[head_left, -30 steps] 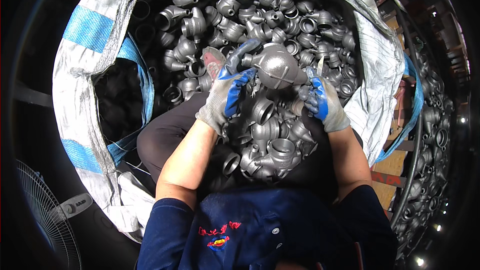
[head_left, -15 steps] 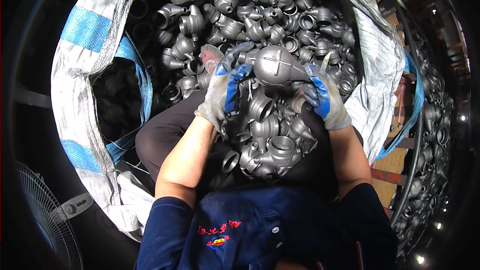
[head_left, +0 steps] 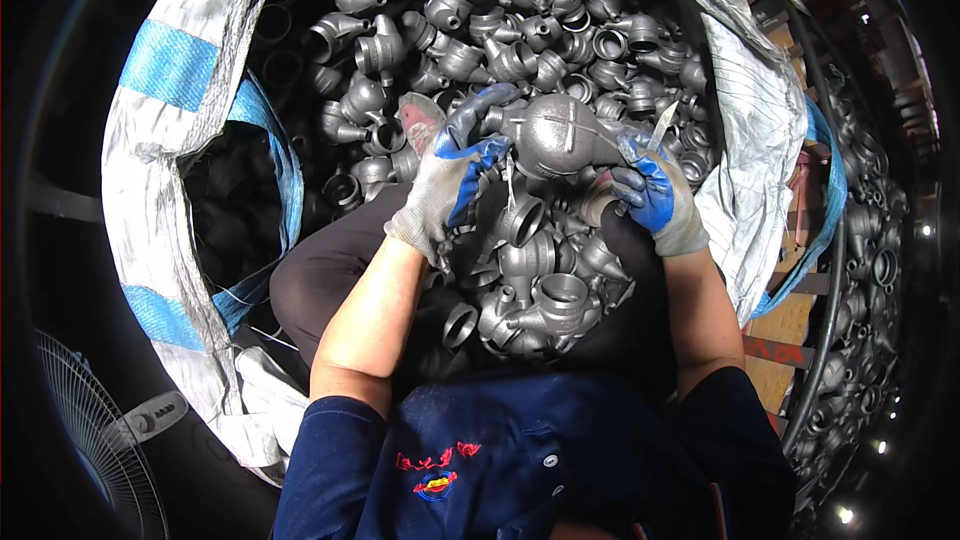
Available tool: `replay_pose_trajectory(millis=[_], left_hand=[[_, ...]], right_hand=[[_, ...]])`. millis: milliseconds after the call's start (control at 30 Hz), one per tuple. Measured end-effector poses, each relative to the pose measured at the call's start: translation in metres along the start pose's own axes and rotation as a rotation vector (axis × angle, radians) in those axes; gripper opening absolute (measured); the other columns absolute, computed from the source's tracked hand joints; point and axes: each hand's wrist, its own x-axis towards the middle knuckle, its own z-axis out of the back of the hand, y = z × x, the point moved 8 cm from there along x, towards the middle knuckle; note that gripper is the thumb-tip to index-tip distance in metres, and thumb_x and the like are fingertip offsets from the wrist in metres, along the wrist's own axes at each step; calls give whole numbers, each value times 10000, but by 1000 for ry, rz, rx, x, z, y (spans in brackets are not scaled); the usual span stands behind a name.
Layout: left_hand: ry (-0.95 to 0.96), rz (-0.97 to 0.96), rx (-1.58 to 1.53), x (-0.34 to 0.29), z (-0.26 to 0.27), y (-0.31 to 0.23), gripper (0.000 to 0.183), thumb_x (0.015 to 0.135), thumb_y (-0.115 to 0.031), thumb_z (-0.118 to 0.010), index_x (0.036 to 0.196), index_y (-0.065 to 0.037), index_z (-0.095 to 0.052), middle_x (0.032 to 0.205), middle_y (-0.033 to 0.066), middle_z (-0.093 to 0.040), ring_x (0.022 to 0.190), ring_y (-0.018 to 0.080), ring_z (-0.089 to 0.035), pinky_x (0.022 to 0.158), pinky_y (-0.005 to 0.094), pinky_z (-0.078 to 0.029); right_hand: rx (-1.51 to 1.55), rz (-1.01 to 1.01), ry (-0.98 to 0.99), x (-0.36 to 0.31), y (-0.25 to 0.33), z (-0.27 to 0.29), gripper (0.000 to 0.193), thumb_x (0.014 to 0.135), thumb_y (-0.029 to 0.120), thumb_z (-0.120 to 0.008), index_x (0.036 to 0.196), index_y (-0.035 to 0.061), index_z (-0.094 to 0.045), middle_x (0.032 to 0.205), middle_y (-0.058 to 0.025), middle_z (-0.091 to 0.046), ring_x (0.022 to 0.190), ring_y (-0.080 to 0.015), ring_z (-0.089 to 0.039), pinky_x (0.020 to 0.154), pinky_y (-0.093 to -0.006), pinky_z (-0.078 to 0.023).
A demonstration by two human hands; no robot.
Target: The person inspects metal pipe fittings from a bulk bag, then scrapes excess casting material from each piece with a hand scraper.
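A round grey metal casting (head_left: 562, 140) with a raised cross rib is held up before me, its necks pointing left and right. My gloved left hand (head_left: 445, 180) is closed around its left neck. At the tapered right end, the fingertips of my gloved right hand (head_left: 660, 195) meet the casting. A thin, flat, blade-like tool (head_left: 664, 126) sticks up out of my right hand, which is closed on it; its lower part is mostly hidden. Below, between my legs, lie several more grey castings (head_left: 560, 300).
A large white woven sack (head_left: 150, 190) with blue straps surrounds me, its far side heaped with similar castings (head_left: 460, 60). Beyond a dark rail on the right lies another pile of castings (head_left: 850, 340). A fan (head_left: 90, 430) stands at the lower left.
The casting has turned slightly and sunk a little toward me. My right hand has shifted slightly, and the blade-like tool now shows more above it. My left hand stays on the left neck.
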Motion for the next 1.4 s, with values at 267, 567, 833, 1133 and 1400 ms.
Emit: replay_pose_trajectory(millis=[267, 567, 833, 1133, 1400], left_hand=[[38, -71, -104, -11, -9, -6, 451, 866, 26, -568, 1312, -33, -539, 1344, 95, -538, 1269, 196, -485, 1027, 318, -412], [-10, -308, 183, -21, -18, -22, 310, 902, 12, -589, 1206, -40, -622, 1229, 102, -614, 1209, 232, -539, 1023, 356, -420], [-20, -528, 506, -29, -28, -42, 329, 838, -6, -659, 1163, -59, -651, 1172, 113, -655, 1167, 292, -579, 1010, 400, -436], [83, -666, 732, -41, -49, -34, 441, 776, 51, -605, 1207, -40, -636, 1231, 122, -636, 1232, 310, -544, 1038, 416, -415], [-16, -303, 160, -31, -26, -7, 459, 810, 56, -557, 1257, -47, -584, 1296, 119, -578, 1242, 260, -524, 1029, 377, -426]], right_hand=[[-33, 2, 53, 5, 1, 0, 152, 913, 63, -530, 1049, 2, -558, 839, -29, -547, 636, -123, -471, 490, -244, -371], [9, -26, 77, 10, -1, 4, 68, 870, 96, -560, 902, 37, -562, 798, -36, -540, 660, -130, -481, 529, -242, -387], [-34, -38, -44, 12, -3, 12, 95, 880, 96, -557, 947, 36, -587, 720, -29, -551, 547, -131, -459, 492, -241, -395], [-205, -34, -86, 18, 6, 24, 224, 860, 83, -579, 1078, 44, -606, 803, -31, -638, 538, -89, -523, 440, -201, -413], [-200, 2, -126, 10, 8, 11, 265, 949, 91, -535, 1205, 20, -547, 832, -5, -579, 553, -54, -448, 423, -200, -333]])
